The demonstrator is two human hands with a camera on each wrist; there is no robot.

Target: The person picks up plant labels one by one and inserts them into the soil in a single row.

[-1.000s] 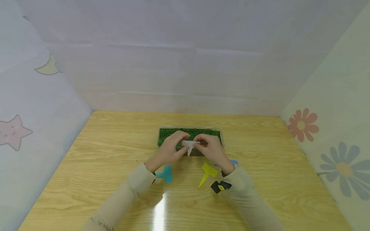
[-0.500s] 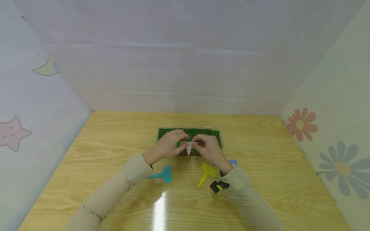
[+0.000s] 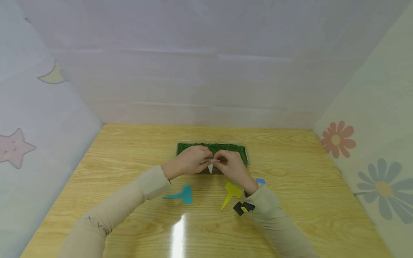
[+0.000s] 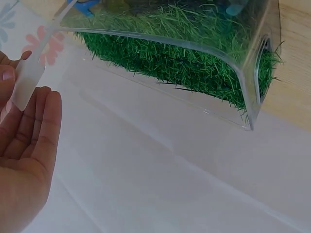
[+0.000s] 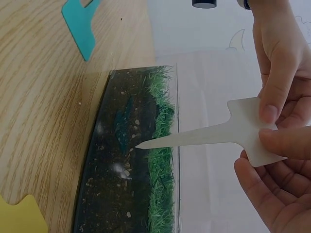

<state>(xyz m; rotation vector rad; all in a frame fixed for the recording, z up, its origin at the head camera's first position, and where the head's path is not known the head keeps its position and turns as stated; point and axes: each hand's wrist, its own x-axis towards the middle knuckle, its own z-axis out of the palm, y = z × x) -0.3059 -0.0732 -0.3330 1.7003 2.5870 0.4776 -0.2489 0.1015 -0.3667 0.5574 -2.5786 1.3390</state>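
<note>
A white T-shaped plant label [image 5: 252,128] is held by its wide head in both hands; its pointed stem aims at the clear planter box [image 5: 112,194] in the right wrist view. My left hand [image 3: 191,160] pinches one end of the head, thumb on the face. At the other end, my right hand [image 3: 233,165] pinches it between thumb and fingers. From the head view the label is nearly edge-on, just above the near side of the box. Green grass [image 4: 170,63] tops the dark, pebbly soil inside. Whether the stem touches the box cannot be told.
On the wooden table [image 3: 129,154] nearer the body lie a teal label [image 3: 186,194] and a yellow label [image 3: 233,190]. A blue label [image 3: 260,181] is partly hidden behind the right wrist. Patterned fabric walls surround the table at the back and sides.
The white label has tilted, so its head shows thinner from above. My left forearm has swung outward to the left, uncovering more of the teal label. The right hand stays nearly in place.
</note>
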